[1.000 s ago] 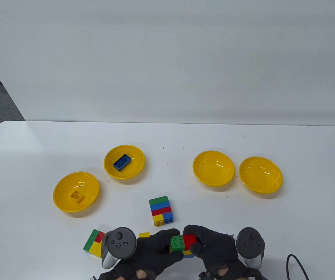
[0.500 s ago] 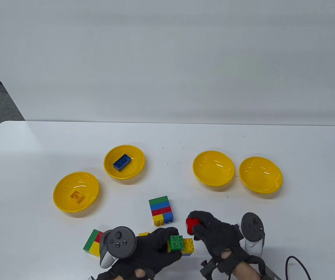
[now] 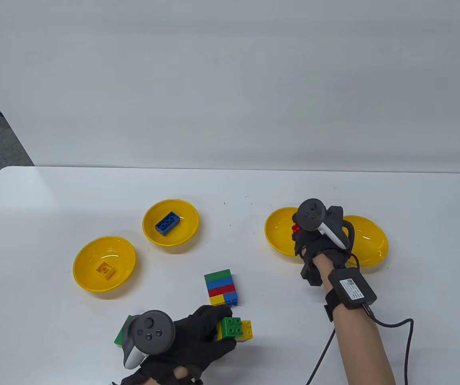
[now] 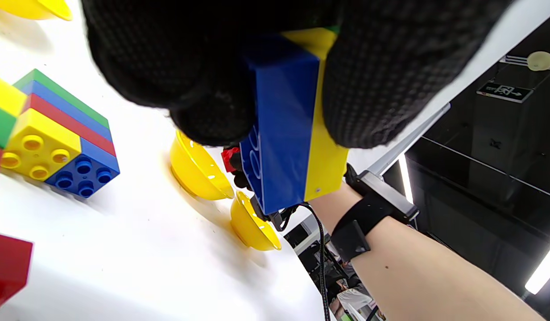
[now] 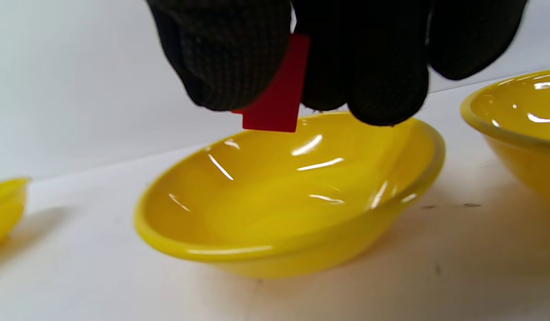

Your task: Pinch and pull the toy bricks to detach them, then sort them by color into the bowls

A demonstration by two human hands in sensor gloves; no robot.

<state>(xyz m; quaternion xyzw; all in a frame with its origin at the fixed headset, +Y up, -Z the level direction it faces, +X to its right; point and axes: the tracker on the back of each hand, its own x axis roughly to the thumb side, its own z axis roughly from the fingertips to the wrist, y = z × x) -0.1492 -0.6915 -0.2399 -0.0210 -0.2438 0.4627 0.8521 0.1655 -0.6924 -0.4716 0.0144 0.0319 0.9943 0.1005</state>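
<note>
My right hand pinches a red brick between thumb and fingers, holding it just above the third bowl, counting from the left of the four yellow bowls on the bench; the brick is clear of the bowl's rim and not touching it. My left hand is curled round a small brick cluster, green on top beside yellow, with a blue brick underneath showing in the left wrist view, held near the bench's front edge. Just behind that cluster, a striped brick stack lies on the bench, green, blue and red layers with yellow and blue ends. Another brick block sits partly hidden behind my left tracker. Left of the stack, the nearest bowl holds a blue brick, and the far-left bowl holds a yellow brick. The far-right bowl sits just beside the one under my right hand.
</note>
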